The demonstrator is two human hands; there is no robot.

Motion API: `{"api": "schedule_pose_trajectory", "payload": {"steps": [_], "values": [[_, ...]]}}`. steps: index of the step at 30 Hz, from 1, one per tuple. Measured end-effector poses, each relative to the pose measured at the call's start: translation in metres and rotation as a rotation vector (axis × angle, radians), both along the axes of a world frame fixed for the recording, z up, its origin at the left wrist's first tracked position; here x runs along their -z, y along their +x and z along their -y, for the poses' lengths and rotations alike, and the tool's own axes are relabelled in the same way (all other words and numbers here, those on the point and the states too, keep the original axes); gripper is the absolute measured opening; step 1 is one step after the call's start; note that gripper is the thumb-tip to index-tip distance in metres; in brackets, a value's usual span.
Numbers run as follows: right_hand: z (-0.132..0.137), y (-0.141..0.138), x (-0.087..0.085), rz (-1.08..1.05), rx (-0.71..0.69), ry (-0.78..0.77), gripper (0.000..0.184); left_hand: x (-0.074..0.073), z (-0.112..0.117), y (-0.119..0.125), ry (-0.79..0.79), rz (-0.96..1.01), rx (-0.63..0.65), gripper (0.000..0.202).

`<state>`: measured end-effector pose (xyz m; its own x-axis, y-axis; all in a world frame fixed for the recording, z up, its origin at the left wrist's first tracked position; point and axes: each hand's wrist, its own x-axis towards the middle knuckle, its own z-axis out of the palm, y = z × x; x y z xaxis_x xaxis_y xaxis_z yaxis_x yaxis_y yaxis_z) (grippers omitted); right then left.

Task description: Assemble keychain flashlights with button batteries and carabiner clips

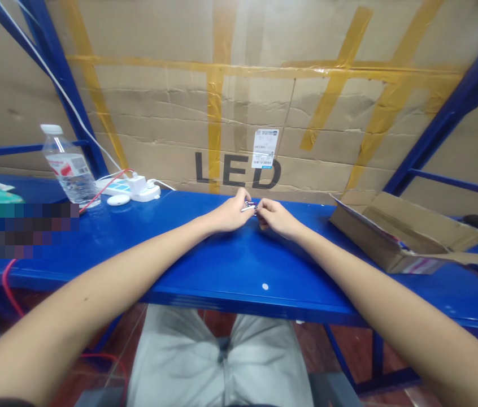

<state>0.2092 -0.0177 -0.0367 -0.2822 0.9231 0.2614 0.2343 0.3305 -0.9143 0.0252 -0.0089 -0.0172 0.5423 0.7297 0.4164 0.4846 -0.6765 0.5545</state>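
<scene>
A person's left hand (233,215) and right hand (279,219) are meeting over the far middle of a blue painted tabletop (239,265), and a small, slender thing with a whitish, rod-like part (248,209) is sitting between them. The rod-like part is showing as a short, pale, straight strip, lying nearly level and tilting slightly up toward its right end, while small dark and purplish bits with a shiny glint are appearing just beyond it; its full shape is hiding behind the fingers and is blurring too much to read. The left grip is curling nearly closed, keeping the thing between thumb and fingers. The right grip is pinching at the thing's right end, its thumb and forefinger pressing together with hardly any gap. To the right, an open brown cardboard box (357,240) is resting on the tabletop, well apart from the hands. At the far left, a clear plastic bottle with a white cap (72,172) is standing near a white power strip (150,195), and a flat white disc (118,200) is lying just beside the strip.
</scene>
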Motion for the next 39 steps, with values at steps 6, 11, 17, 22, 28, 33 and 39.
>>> {"api": "schedule_pose_trajectory", "payload": {"steps": [6,11,17,22,28,33,39], "values": [[-0.001,0.003,-0.005,0.276,0.113,0.183,0.017,-0.008,0.0,-0.007,0.217,-0.145,0.056,0.014],[0.003,0.002,-0.01,0.354,0.142,0.251,0.018,-0.012,0.0,-0.009,0.321,-0.138,0.087,0.018],[0.003,0.005,-0.013,0.391,0.137,0.321,0.017,-0.01,-0.004,-0.01,0.26,-0.032,0.123,0.017],[0.001,0.007,-0.012,0.428,0.144,0.363,0.017,-0.011,-0.003,-0.008,0.311,-0.064,0.116,0.018],[-0.002,0.006,-0.009,0.522,0.198,0.424,0.014,-0.01,-0.004,-0.007,0.448,-0.19,0.116,0.019],[-0.002,0.006,-0.013,0.472,0.242,0.396,0.015,-0.01,-0.008,-0.009,0.373,-0.124,0.1,0.019],[-0.003,0.009,-0.018,0.01,0.118,0.036,0.013,-0.012,-0.015,-0.014,0.088,0.125,0.011,0.012]]}}
